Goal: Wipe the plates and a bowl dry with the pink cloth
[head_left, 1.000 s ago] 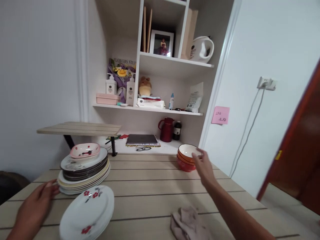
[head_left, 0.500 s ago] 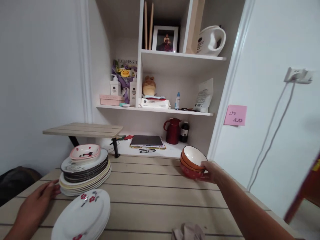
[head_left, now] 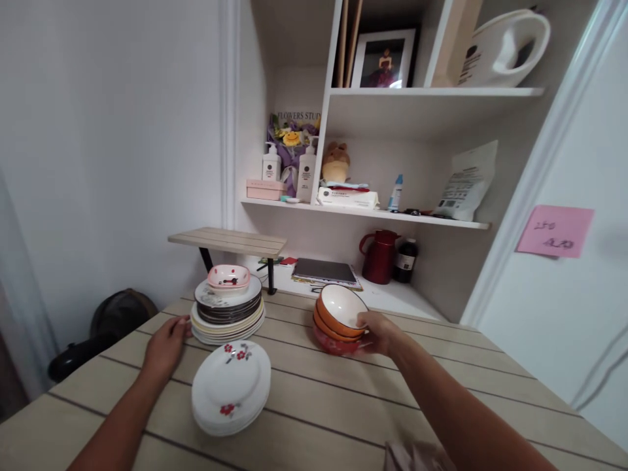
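Note:
My right hand [head_left: 375,332] grips a tilted stack of bowls, orange bowls [head_left: 338,313] with white insides over a red bowl [head_left: 333,341]. At the left, my left hand [head_left: 167,341] has its fingertips against the edge of a tall plate stack [head_left: 228,320]; whether it grips the plates is hard to tell. A pink-rimmed square bowl [head_left: 228,278] tops that stack. In front of it lie white oval plates [head_left: 231,387] with red flowers.
A small raised shelf [head_left: 228,241] stands behind the plates. Farther back are a dark laptop [head_left: 324,270], a red jug [head_left: 379,256] and a dark bottle [head_left: 405,260]. A greyish cloth [head_left: 412,458] lies at the front edge.
The view has turned left. My right hand has carried the bowls leftward, nearer the plates. My left hand remains beside the tall stack.

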{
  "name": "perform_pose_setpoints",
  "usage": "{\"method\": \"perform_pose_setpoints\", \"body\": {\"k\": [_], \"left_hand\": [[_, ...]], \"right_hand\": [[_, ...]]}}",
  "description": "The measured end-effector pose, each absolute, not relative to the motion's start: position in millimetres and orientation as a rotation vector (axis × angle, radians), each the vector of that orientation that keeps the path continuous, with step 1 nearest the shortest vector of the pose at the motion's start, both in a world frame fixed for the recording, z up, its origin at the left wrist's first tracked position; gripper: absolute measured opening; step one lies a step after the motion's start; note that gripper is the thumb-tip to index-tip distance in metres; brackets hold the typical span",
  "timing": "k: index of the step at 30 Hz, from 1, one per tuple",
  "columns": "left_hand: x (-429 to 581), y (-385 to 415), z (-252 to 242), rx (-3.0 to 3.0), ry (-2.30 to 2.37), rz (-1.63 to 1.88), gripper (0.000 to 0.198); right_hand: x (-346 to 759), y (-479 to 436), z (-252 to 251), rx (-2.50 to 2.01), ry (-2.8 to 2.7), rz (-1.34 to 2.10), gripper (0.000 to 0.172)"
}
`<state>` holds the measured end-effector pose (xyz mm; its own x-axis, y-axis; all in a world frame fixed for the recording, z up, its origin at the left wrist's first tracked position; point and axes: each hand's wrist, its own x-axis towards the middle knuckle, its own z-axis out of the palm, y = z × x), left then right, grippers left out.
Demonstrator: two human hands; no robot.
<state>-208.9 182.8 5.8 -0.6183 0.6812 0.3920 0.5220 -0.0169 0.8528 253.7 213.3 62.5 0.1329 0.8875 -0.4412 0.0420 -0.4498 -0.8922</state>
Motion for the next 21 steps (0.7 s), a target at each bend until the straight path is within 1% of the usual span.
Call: {"method": "perform_pose_setpoints", "body": {"k": [4, 8, 13, 18, 19, 21], "left_hand": [[-209.6, 183.7, 1.2, 1.284, 1.876, 1.67, 0.032], [-208.2, 183.6, -1.0, 1.244, 1.804, 1.695, 0.033], [-205.4, 179.8, 0.3, 1.248, 1.78, 1.715, 0.031], [-204.1, 177.3, 1.7, 1.231, 1.779, 1.7, 0.025], [-204.1, 177.3, 1.7, 1.226, 1.776, 1.69, 0.025], [-204.5, 177.3, 1.9, 1.216, 1.767, 1.668, 0.024]], "right_hand": [[194.7, 218.4, 65.9, -1.652, -0.967, 1.445, 0.04], [153.4, 219.5, 68.0, -1.617, -1.01, 1.485, 0.038], [126.7, 219.6, 67.6, -1.622, -1.028, 1.507, 0.038], [117.0, 216.8, 67.6, -1.606, -1.04, 1.521, 0.034], [116.8, 216.3, 68.2, -1.596, -1.039, 1.519, 0.035], [118.4, 215.0, 70.1, -1.571, -1.029, 1.518, 0.044]]}}
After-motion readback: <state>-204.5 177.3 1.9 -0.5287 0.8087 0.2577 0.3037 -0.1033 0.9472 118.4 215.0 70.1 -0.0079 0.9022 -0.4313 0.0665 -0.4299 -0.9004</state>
